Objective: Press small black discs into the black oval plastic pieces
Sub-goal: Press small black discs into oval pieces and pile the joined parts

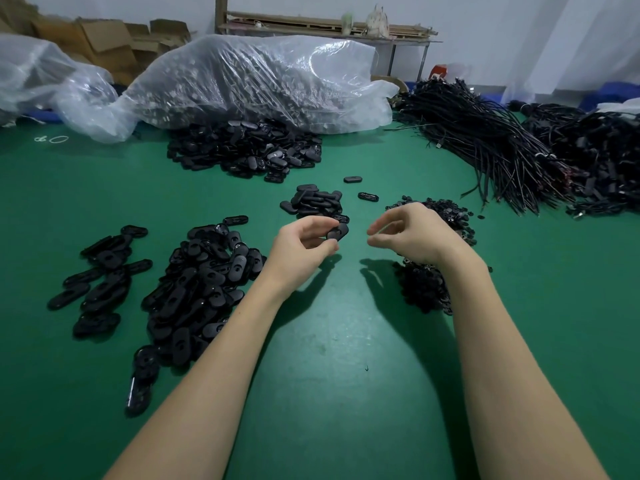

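- Green bench (329, 341), heaps of black parts all over it.
- My left hand (301, 247) pinches one oval piece (338, 233) mid-bench; right hand (405, 233) hangs just beside it, fingers loosely curled, and I cannot tell if a disc is in them.
- Disc pile (446, 211) sits under my right wrist.
- To do it well: seat the disc flat, press with the thumb (judgement).
- Clear bag (263, 81) at the far edge holds small parts; more ovals (242, 147) spill at its front.

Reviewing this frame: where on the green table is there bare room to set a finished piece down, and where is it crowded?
Bare green table lies between the forearms, and at far left before the plastic bag. Crowded: oval pieces left of the left hand, discs under the right hand, cables far right.
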